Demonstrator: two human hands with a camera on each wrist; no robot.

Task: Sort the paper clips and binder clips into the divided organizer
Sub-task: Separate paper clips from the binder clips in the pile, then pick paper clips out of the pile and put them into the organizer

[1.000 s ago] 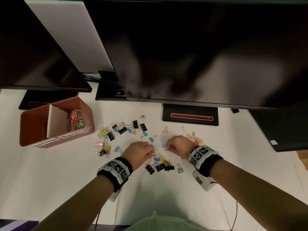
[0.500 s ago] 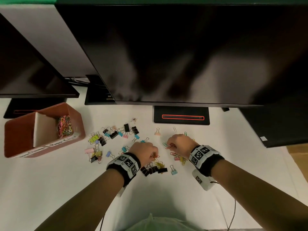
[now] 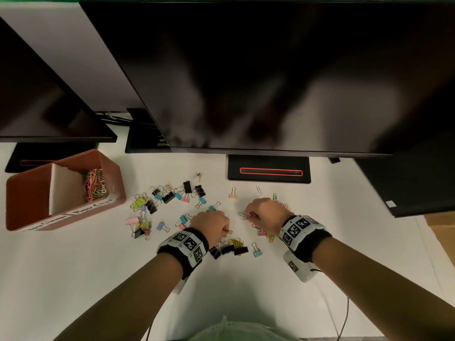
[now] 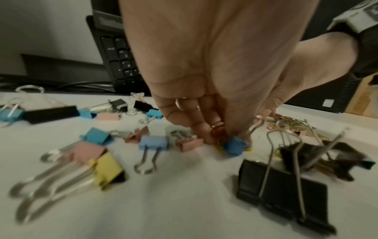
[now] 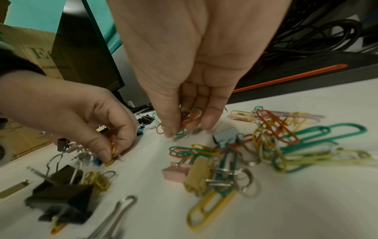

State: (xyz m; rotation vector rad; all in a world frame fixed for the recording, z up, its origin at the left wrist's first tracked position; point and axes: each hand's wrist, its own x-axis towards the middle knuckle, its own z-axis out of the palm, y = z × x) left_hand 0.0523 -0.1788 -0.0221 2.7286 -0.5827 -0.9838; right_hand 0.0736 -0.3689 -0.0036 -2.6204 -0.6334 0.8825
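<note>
Both hands hang fingers-down over the white surface (image 3: 98,279). The left hand (image 3: 209,223) pinches orange and yellow paper clips (image 5: 112,149) held upright, fingertips at the surface. The right hand (image 3: 264,212) pinches a small bunch of red and green clips (image 5: 189,117), long axes roughly upright. The organizer (image 3: 115,173) sits far left, paper clips in its right compartment.

white desk (image 3: 73,279) | on it: organizer (image 3: 118,190), binder clips (image 3: 170,196), paper clips (image 5: 286,142), monitor stand (image 3: 268,169)
</note>
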